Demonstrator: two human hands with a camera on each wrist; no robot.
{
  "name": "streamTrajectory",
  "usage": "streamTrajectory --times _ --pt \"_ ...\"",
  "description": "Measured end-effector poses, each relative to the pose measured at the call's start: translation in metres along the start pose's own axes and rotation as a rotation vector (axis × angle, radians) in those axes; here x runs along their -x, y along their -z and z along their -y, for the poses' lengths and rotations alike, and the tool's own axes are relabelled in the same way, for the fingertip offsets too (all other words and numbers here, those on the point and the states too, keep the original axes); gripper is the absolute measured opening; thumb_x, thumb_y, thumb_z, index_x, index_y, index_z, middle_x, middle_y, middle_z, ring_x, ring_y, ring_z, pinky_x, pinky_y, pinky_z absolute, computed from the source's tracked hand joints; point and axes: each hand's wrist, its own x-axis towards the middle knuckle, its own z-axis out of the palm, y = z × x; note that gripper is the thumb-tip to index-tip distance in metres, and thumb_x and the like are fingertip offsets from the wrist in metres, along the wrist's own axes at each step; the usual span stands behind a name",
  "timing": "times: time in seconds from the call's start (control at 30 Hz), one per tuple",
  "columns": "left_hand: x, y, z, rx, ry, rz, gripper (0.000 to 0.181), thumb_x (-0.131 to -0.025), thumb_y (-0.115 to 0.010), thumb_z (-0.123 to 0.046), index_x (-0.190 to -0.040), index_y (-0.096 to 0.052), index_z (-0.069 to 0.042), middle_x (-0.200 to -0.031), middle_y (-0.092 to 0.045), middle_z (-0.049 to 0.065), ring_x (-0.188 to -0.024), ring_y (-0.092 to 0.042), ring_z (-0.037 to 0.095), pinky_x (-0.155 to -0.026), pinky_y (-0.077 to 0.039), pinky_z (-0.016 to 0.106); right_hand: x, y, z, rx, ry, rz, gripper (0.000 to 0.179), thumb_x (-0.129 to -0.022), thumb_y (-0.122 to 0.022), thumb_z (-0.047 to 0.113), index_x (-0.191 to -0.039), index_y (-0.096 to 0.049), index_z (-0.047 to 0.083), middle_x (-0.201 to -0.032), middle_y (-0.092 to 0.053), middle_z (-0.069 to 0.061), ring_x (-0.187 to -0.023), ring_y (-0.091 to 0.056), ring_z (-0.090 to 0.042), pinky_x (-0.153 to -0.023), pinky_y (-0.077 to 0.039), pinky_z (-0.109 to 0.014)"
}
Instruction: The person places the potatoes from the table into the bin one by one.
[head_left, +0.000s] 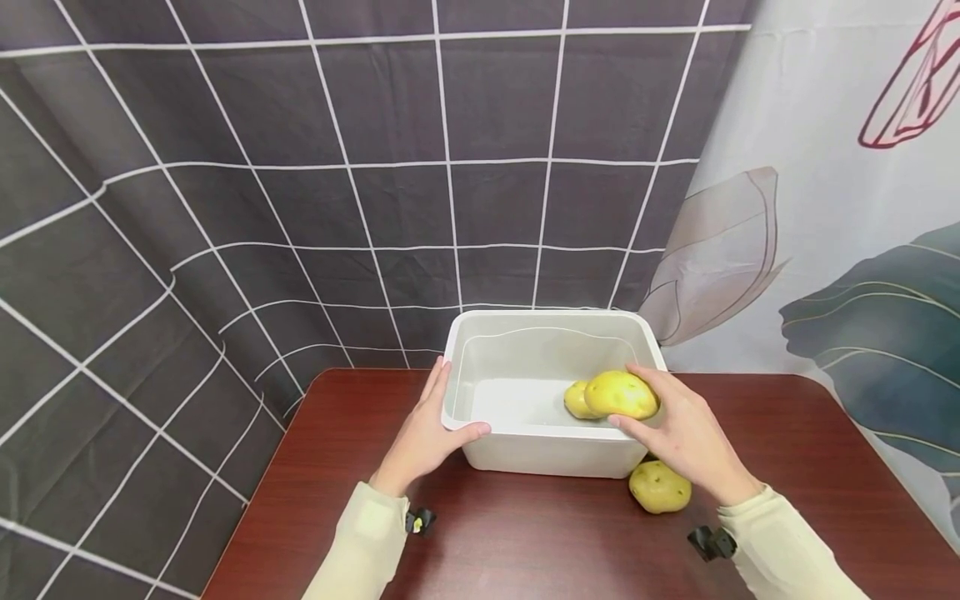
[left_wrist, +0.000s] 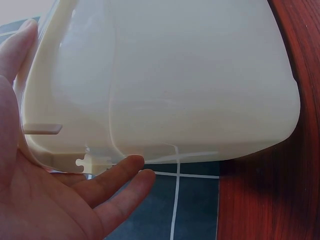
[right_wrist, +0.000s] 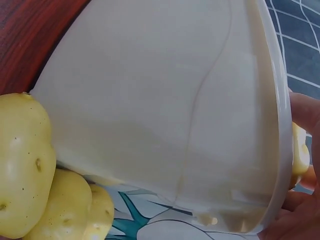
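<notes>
My right hand (head_left: pixel 688 429) holds a yellow potato (head_left: pixel 621 395) at the right end of a white plastic bin (head_left: pixel 547 454), thumb over the front rim. In the right wrist view, part of this potato shows past the rim. Another potato (head_left: pixel 576 402) lies inside the bin, partly covered by the held one. At the bin's front left corner is my left hand (head_left: pixel 423 437), its thumb along the front rim and its fingers extended along the outside of the left wall. The left wrist view shows these fingers (left_wrist: pixel 117 182) nearly straight against the bin.
A potato (head_left: pixel 660 487) sits on the red-brown wooden table (head_left: pixel 540 542) by the bin's front right corner. In the right wrist view more potatoes (right_wrist: pixel 62 207) lie behind it. A dark grid-patterned curtain (head_left: pixel 397 208) hangs behind, with a white leaf-patterned one (head_left: pixel 825 183) at right.
</notes>
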Motion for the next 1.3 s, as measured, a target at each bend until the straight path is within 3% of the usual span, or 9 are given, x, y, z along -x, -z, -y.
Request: streamTrajectory --times 0.57,1.0,1.1,1.3 --pt "0.0 0.0 -0.001 0.007 -0.003 -0.002 0.114 -0.078 -0.081 -0.056 -0.162 -0.016 -0.014 -0.168 -0.006 -0.01 -0.148 -0.029 0.021 -0.116 -0.03 0.047 0.001 0.0 -0.001 -0.002 0.018 0.027 0.061 -0.083 -0.083 0.026 -0.135 -0.059 0.002 -0.126 -0.064 -0.018 -0.116 -0.058 -0.037 -0.094 -0.044 -0.056" --pt "0.0 0.0 0.0 0.018 0.004 -0.004 0.114 -0.078 -0.081 -0.057 -0.162 -0.017 -0.015 -0.168 -0.007 -0.009 -0.148 -0.029 0.021 -0.116 -0.03 0.048 0.003 0.008 -0.003 0.012 0.043 -0.051 0.051 -0.086 -0.08 0.018 -0.132 -0.062 0.004 -0.12 -0.065 -0.014 -0.11 -0.06 -0.033 -0.089 -0.045 -0.051" --pt "0.0 0.0 -0.001 0.022 0.006 -0.002 0.114 -0.078 -0.081 -0.057 -0.162 -0.017 -0.015 -0.168 -0.007 -0.009 -0.148 -0.029 0.022 -0.116 -0.03 0.048 0.006 0.01 -0.006 0.022 0.041 -0.071 0.052 -0.085 -0.08 0.017 -0.131 -0.062 0.003 -0.122 -0.065 -0.014 -0.107 -0.06 -0.031 -0.087 -0.044 -0.045" --pt "0.0 -0.001 -0.001 0.021 0.0 -0.003 0.113 -0.079 -0.081 -0.056 -0.162 -0.018 -0.014 -0.168 -0.008 -0.007 -0.148 -0.029 0.023 -0.115 -0.031 0.048 0.012 0.014 -0.012 0.022 0.031 -0.115 0.05 -0.083 -0.081 0.012 -0.13 -0.064 0.004 -0.122 -0.065 -0.013 -0.099 -0.061 -0.028 -0.083 -0.039 -0.019"
